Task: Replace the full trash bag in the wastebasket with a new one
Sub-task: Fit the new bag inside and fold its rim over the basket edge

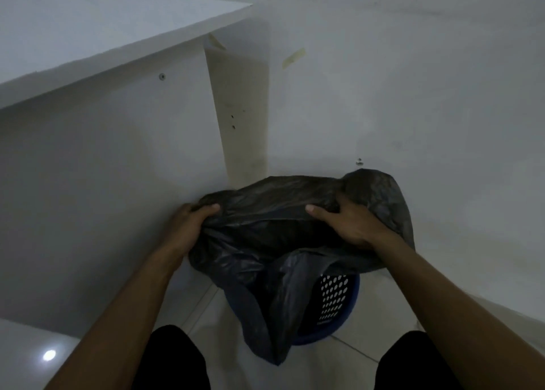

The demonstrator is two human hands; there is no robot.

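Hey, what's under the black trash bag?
A blue wastebasket with a perforated wall stands on the tiled floor beneath the black trash bag. The bag drapes over its mouth, so the inside is hidden.

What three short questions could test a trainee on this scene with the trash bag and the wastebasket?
1. True or false: the left hand and the right hand both grip the black trash bag.
2. Multiple choice: the visible wall of the wastebasket is A) solid, B) perforated with holes, C) woven wire.
3. Fill in: the colour of the wastebasket is ____.

Key: 1 true; 2 B; 3 blue.
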